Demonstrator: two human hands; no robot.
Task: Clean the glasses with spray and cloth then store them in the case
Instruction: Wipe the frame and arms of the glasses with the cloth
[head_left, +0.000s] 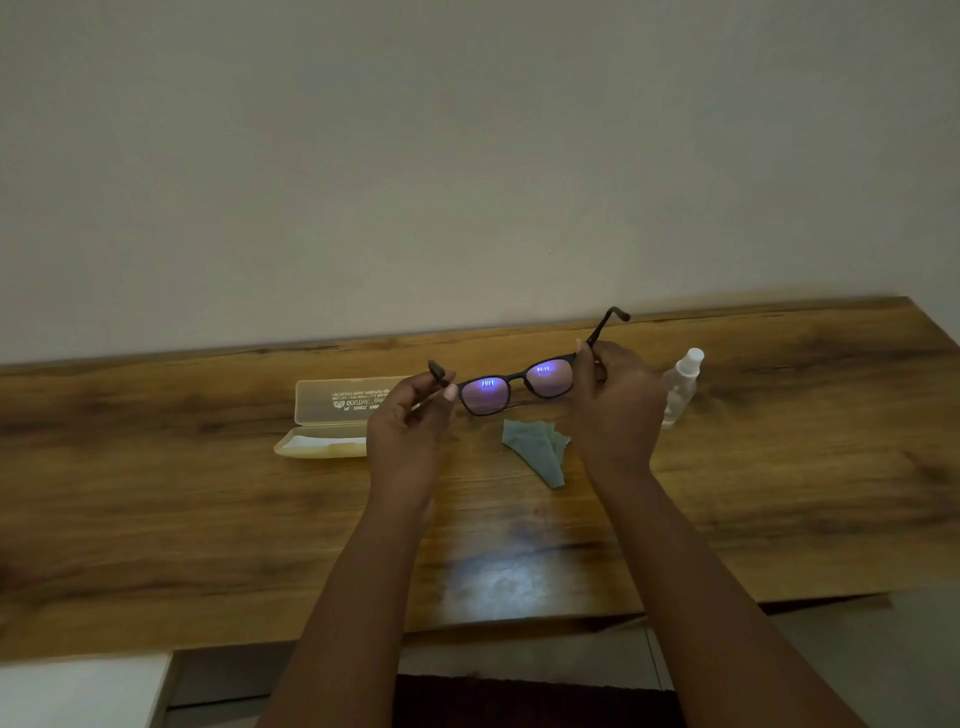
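Note:
Black-framed glasses (517, 383) with purple-tinted lenses are held up above the wooden table (156, 493), temples unfolded and pointing away from me. My left hand (410, 431) pinches the left temple, and my right hand (615, 410) grips the frame's right corner at the hinge. A grey-green cloth (537, 449) lies crumpled on the table just below the glasses. The translucent yellowish case (332, 421) lies open to the left, partly behind my left hand. A small clear spray bottle (683, 387) with a white cap stands to the right of my right hand.
A plain wall rises right behind the table's far edge. The table's front edge runs across near my forearms, with a white surface (78, 691) at the lower left and floor below. A bright reflection sits on the tabletop between my arms.

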